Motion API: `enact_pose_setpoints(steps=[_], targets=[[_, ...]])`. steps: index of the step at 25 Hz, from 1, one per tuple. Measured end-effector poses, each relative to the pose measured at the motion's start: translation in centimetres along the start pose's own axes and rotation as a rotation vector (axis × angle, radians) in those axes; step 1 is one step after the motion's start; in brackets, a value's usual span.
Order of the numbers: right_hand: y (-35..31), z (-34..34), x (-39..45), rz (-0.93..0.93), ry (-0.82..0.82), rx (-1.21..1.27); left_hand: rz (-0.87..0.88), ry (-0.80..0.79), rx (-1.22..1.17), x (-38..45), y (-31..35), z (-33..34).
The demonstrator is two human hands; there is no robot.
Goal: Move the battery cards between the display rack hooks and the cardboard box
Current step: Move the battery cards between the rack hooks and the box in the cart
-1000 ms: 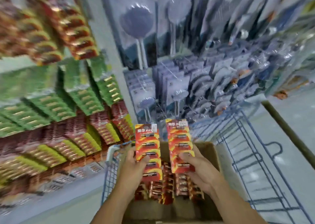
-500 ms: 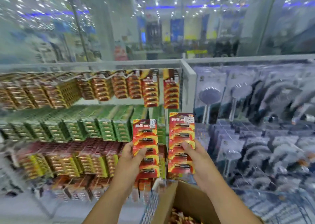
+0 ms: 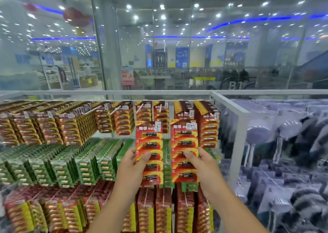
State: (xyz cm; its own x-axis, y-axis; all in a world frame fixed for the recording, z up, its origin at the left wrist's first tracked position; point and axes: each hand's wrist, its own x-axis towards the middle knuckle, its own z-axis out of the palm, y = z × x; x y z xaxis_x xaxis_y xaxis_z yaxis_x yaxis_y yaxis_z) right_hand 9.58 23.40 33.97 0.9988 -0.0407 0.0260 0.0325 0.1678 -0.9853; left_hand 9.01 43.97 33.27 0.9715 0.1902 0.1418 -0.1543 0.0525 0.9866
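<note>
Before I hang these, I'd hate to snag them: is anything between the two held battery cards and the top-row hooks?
Nothing visible. The left hand and right hand hold the cards in open air before the rack; the top-row hooks already carry cards.

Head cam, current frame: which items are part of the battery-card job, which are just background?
In the job:
- left hand holding left battery card
- right hand holding right battery card
- top-row hooks with red cards

Background:
- green card packs
- shower heads in the next bay
- white rack frame

The cardboard box is not in view.
</note>
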Motion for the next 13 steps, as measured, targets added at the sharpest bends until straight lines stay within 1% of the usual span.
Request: enact_pose_setpoints(steps=[5,8,13], targets=[[0.3,6.7,6.5,-0.021,0.063,-0.029,0.004,-0.001,-0.001,8.4,-0.6,-3.4],[0.4,8.7,9.4,-0.004,0.078,-0.057,0.033,-0.013,0.034,11.8,-0.7,-4.4],[0.9,9.9,11.9,-0.015,0.109,-0.017,-0.019,0.000,0.053,16.1,-3.5,-5.5]])
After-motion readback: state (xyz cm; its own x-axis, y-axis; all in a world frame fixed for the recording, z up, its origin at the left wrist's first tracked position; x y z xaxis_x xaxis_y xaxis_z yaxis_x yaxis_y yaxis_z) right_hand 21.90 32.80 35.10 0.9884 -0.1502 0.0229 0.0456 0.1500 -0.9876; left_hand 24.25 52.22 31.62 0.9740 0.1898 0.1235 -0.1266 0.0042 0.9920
